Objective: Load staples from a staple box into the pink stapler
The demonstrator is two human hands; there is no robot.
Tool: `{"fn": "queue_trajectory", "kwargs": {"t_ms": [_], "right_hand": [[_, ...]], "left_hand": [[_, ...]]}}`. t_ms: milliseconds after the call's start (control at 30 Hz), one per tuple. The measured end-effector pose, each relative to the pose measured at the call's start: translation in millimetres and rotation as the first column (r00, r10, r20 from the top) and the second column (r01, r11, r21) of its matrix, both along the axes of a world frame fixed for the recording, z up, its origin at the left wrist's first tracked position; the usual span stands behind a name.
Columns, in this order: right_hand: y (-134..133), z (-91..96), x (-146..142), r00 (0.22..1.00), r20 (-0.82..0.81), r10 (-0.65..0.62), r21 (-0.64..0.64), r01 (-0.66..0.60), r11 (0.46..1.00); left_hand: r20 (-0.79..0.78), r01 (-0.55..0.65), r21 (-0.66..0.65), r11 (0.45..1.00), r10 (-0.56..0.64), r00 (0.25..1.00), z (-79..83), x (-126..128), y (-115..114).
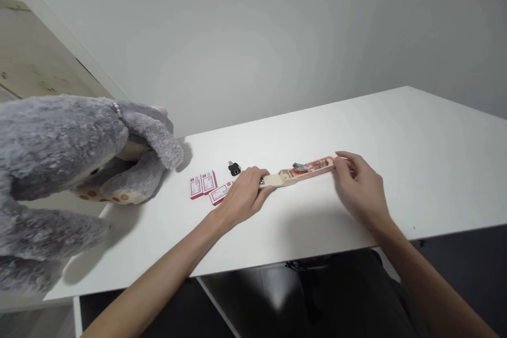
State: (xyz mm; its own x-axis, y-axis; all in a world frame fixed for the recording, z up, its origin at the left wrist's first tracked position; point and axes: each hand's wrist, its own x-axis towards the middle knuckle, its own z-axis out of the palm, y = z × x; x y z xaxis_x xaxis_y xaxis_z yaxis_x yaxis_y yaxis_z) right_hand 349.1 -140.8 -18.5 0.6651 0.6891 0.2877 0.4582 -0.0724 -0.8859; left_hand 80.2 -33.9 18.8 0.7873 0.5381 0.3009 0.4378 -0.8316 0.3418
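A long, narrow case (282, 179) lies opened out over the white table, cream on its left part and pink on its right. Small metal pieces, including a silver one like a nail clipper (298, 166), rest in the pink tray (315, 171). My left hand (250, 187) is closed around the cream end, thumb on the near side and fingers on the far side. At the pink end, my right hand (358, 179) pinches the tip between thumb and fingers. The outer cream end is mostly hidden beneath my left hand.
Several small red-and-white boxes (202, 184) lie left of my left hand, one partly covered by it. A small black object with a grey tab (234, 169) is behind them. A large grey plush toy (71, 137) occupies the table's left side. A wall stands behind.
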Motion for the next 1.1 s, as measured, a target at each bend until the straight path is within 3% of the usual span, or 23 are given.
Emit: {"fn": "queue_trajectory", "kwargs": {"t_ms": [167,333,500,667,833,933,1100], "right_hand": [[-1,12.0,-3,0.971,-0.215,0.105,0.106,-0.084,0.991],[-1,22.8,-5,0.948,-0.216,0.234,0.185,-0.195,0.963],[-4,30.0,-11,0.910,-0.214,0.355,0.086,-0.345,0.935],[-4,28.1,-14,0.845,-0.169,0.507,-0.016,-0.517,0.856],[-4,25.0,-16,0.830,-0.076,0.553,-0.045,-0.557,0.830],[-5,24.8,-17,0.792,-0.015,0.610,-0.041,-0.610,0.792],[-4,23.2,-17,0.775,0.029,0.632,-0.031,-0.631,0.775]], "left_hand": [[0.007,-0.007,-0.030,1.000,0.008,1.000,-0.3,1,-4],[0.013,0.061,-0.091,0.994,-0.060,0.998,-1.5,4,-9],[-0.009,0.132,-0.123,0.984,-0.134,0.991,0.7,5,-11],[-0.007,0.152,-0.120,0.981,-0.154,0.988,2.3,4,-12],[-0.004,0.169,-0.115,0.979,-0.171,0.985,1.3,4,-12],[-0.023,0.155,-0.069,0.986,-0.157,0.987,-0.9,4,-12],[-0.039,0.111,-0.001,0.994,-0.111,0.993,-4.0,5,-11]]}}
